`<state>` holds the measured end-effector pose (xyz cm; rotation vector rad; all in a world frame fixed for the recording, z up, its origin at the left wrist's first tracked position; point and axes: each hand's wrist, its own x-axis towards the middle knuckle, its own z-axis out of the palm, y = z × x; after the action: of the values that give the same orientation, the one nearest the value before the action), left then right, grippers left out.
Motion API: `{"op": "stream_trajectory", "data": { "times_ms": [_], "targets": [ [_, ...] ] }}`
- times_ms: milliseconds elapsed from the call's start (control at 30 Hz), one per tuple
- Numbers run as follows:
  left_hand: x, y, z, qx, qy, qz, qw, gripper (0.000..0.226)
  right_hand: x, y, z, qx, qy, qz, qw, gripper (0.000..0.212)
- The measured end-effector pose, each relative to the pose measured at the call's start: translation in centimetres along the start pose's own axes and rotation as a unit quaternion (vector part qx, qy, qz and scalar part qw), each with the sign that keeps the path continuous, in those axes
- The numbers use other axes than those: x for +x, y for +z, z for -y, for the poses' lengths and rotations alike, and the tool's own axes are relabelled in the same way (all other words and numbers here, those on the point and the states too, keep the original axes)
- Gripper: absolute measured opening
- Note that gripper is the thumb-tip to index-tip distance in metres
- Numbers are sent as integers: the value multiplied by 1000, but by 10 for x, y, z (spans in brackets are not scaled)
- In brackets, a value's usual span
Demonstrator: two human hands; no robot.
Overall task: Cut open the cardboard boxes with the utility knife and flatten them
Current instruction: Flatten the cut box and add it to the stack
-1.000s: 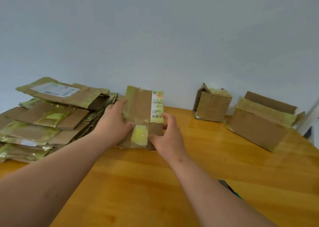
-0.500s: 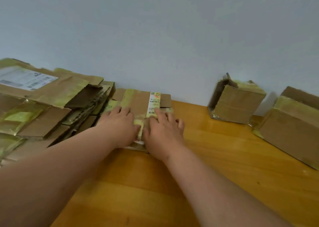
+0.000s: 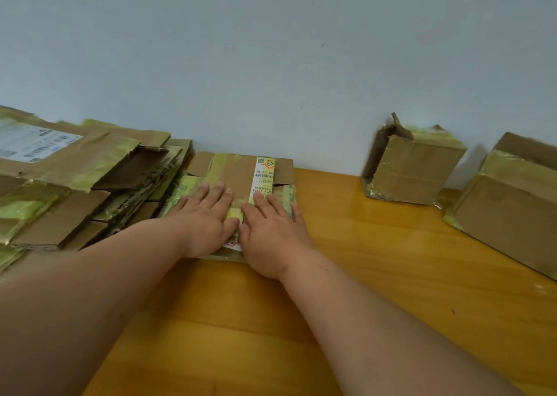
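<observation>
A small cardboard box (image 3: 238, 171) with yellow tape and a white label lies flat on the wooden table (image 3: 376, 275), close to the wall. My left hand (image 3: 208, 217) and my right hand (image 3: 271, 227) press down on it side by side, palms flat and fingers straight. Two boxes still stand upright at the right: a small one (image 3: 413, 169) with a torn top flap and a larger one (image 3: 509, 211) at the frame edge. No utility knife is in view.
A pile of flattened cardboard boxes (image 3: 75, 181) with yellow tape covers the table's left side, touching the pressed box. A pale wall runs directly behind everything.
The box stood upright between my hands a second ago; it has been pushed down flat, and both hands now lie spread on top of it. The view has moved closer.
</observation>
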<state>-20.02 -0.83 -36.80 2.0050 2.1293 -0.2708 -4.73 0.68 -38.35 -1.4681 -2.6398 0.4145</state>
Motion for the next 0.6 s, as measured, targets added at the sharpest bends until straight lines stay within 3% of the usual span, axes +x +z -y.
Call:
{"op": "stream_trajectory", "data": {
  "times_ms": [67, 233, 367, 600],
  "targets": [
    [-2, -3, -2, 9, -10, -2, 1000, 64, -2, -1, 0, 25, -8, -18, 1000, 49],
    [-14, -17, -14, 75, -24, -88, 993, 56, -22, -13, -18, 120, 9, -193, 974, 32],
    [-30, -28, -38, 72, -26, -190, 979, 45, -51, -30, -43, 86, 44, -186, 978, 38],
    [-54, -45, -116, 39, 61, -234, 970, 50, -111, -70, -107, -3, 105, -211, 972, 46]
  ]
}}
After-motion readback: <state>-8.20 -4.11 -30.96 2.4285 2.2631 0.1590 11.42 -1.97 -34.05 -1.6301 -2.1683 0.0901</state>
